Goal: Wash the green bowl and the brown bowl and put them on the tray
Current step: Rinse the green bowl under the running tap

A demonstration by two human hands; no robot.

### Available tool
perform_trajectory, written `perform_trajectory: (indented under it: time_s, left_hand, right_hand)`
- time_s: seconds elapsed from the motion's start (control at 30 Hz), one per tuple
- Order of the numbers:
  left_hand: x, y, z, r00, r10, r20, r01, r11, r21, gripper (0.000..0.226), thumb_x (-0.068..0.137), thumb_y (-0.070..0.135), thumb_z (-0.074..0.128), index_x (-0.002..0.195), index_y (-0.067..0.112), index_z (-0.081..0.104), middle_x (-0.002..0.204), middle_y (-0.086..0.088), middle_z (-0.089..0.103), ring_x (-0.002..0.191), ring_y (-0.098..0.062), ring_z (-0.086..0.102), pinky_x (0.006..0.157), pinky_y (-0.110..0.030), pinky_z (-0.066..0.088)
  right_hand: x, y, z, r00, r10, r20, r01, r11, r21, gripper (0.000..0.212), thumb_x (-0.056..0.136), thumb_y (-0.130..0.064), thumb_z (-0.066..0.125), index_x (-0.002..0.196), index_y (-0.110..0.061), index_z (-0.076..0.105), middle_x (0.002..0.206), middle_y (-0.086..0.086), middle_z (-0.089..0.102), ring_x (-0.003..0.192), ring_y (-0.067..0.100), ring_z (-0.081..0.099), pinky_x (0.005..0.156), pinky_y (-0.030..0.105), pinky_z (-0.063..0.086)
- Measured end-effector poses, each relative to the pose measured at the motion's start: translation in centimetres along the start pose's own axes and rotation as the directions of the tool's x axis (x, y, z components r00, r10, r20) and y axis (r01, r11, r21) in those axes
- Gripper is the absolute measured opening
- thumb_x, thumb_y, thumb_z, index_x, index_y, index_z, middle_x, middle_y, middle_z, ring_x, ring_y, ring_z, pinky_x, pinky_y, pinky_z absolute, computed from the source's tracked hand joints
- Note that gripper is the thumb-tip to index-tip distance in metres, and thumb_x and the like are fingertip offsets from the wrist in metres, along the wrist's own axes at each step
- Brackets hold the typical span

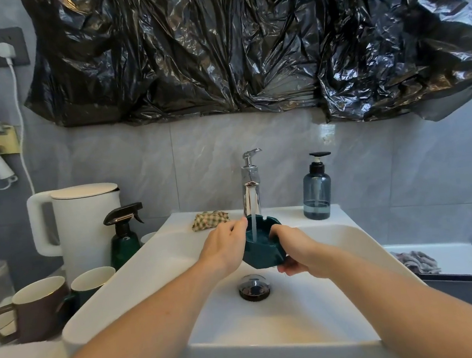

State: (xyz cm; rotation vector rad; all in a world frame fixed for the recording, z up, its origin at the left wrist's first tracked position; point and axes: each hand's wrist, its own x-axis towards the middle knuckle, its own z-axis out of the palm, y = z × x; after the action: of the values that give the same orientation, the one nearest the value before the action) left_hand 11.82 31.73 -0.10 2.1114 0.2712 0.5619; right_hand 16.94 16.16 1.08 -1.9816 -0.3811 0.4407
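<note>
1. We hold the green bowl (pixel 262 246) over the sink (pixel 324 309) with both hands, tilted so its opening faces the tap (pixel 250 189); the water stream falls straight into it.
2. Our left hand (pixel 224 247) grips the bowl's left rim, thumb near the top edge. Our right hand (pixel 295 252) clasps the right side, fingers curled under the base.
3. To rinse well, we judge it best to turn the bowl slowly between the two hands so the stream reaches every notch in the rim, keeping it low above the drain (pixel 253 287) just below our hands to limit splashing.
4. Wet glaze is probably slippery, so one hand should keep a firm hold while the other rubs.
5. The checked cloth (pixel 208 220), just beyond our left hand, could help with scrubbing.
6. We see neither the brown bowl nor a tray here.
</note>
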Motion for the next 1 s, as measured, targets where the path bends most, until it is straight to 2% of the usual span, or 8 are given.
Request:
perform_trajectory:
  time_s: [0.13, 0.27, 0.37, 0.5, 0.6, 0.73, 0.9, 1.0]
  left_hand:
    - [0.1, 0.1, 0.0, 0.997, -0.072, -0.028, 0.070, 0.995, -0.071, 0.069, 0.093, 0.057, 0.028, 0.100, 0.003, 0.070, 0.099, -0.018, 0.073, 0.098, -0.033, 0.068, 0.088, -0.048, 0.054]
    - [1.0, -0.3, 0.1, 0.981, -0.189, -0.047, 0.182, 0.975, -0.127, 0.052, 0.105, 0.047, 0.033, 0.106, 0.010, 0.071, 0.098, -0.013, 0.072, 0.084, -0.028, 0.059, 0.071, -0.039, 0.042]
    - [1.5, -0.5, -0.1, 0.963, -0.266, -0.038, 0.259, 0.958, -0.124, 0.045, 0.107, 0.046, 0.033, 0.100, 0.017, 0.066, 0.094, -0.013, 0.067, 0.080, -0.028, 0.056, 0.064, -0.032, 0.043]
    - [1.6, -0.4, -0.3, 0.925, -0.380, 0.002, 0.374, 0.911, -0.172, 0.048, 0.107, 0.046, 0.031, 0.118, 0.015, 0.066, 0.092, -0.015, 0.069, 0.072, -0.027, 0.056, 0.060, -0.031, 0.044]
    - [1.5, -0.4, -0.5, 0.908, -0.419, 0.021, 0.415, 0.889, -0.192, 0.049, 0.107, 0.045, 0.030, 0.122, 0.016, 0.066, 0.094, -0.014, 0.068, 0.065, -0.022, 0.052, 0.057, -0.029, 0.041]
    - [1.5, -0.5, -0.5, 0.904, -0.427, 0.025, 0.423, 0.885, -0.193, 0.049, 0.106, 0.045, 0.029, 0.122, 0.017, 0.066, 0.089, -0.014, 0.065, 0.059, -0.021, 0.048, 0.054, -0.027, 0.039]
    - [1.6, -0.7, -0.5, 0.905, -0.425, -0.012, 0.416, 0.890, -0.186, 0.050, 0.108, 0.047, 0.029, 0.123, 0.015, 0.065, 0.090, -0.013, 0.065, 0.066, -0.022, 0.052, 0.052, -0.028, 0.042]
    - [1.6, -0.5, -0.4, 0.901, -0.431, -0.049, 0.418, 0.893, -0.169, 0.054, 0.109, 0.050, 0.031, 0.129, 0.012, 0.063, 0.104, -0.014, 0.071, 0.074, -0.026, 0.060, 0.054, -0.029, 0.048]
  right_hand:
    - [-0.2, -0.2, -0.1, 1.000, -0.010, -0.009, 0.011, 0.997, 0.072, 0.040, 0.104, -0.041, 0.031, 0.112, -0.014, 0.059, 0.080, 0.010, 0.065, 0.057, 0.018, 0.057, 0.054, 0.025, 0.049]
    - [-0.4, -0.5, -0.1, 1.000, -0.028, -0.010, 0.029, 0.989, 0.148, 0.046, 0.106, -0.050, 0.030, 0.112, -0.015, 0.060, 0.083, 0.009, 0.062, 0.064, 0.019, 0.056, 0.059, 0.026, 0.048]
    - [-0.4, -0.5, 0.1, 0.999, -0.047, 0.023, 0.043, 0.988, 0.149, 0.051, 0.105, -0.055, 0.028, 0.116, -0.017, 0.060, 0.091, 0.010, 0.065, 0.067, 0.019, 0.057, 0.063, 0.026, 0.050]
    - [-0.3, -0.5, 0.2, 0.995, -0.077, 0.066, 0.064, 0.981, 0.183, 0.057, 0.101, -0.063, 0.034, 0.117, -0.017, 0.065, 0.091, 0.009, 0.069, 0.067, 0.019, 0.056, 0.063, 0.026, 0.048]
    - [-0.2, -0.5, 0.1, 0.991, -0.102, 0.082, 0.084, 0.976, 0.200, 0.062, 0.100, -0.069, 0.036, 0.120, -0.020, 0.066, 0.095, 0.009, 0.066, 0.071, 0.019, 0.055, 0.066, 0.027, 0.047]
    - [-0.1, -0.4, 0.2, 0.989, -0.115, 0.097, 0.098, 0.982, 0.160, 0.066, 0.100, -0.073, 0.026, 0.128, -0.023, 0.060, 0.103, 0.008, 0.064, 0.078, 0.018, 0.054, 0.070, 0.028, 0.048]
    - [0.2, 0.0, 0.3, 0.989, -0.120, 0.091, 0.112, 0.990, 0.088, 0.061, 0.102, -0.070, 0.021, 0.136, -0.032, 0.054, 0.107, 0.008, 0.069, 0.074, 0.017, 0.057, 0.067, 0.028, 0.050]
    - [0.2, 0.0, 0.5, 0.990, -0.128, 0.053, 0.128, 0.992, 0.013, 0.055, 0.104, -0.065, 0.021, 0.142, -0.036, 0.049, 0.105, 0.006, 0.072, 0.075, 0.017, 0.060, 0.069, 0.030, 0.050]
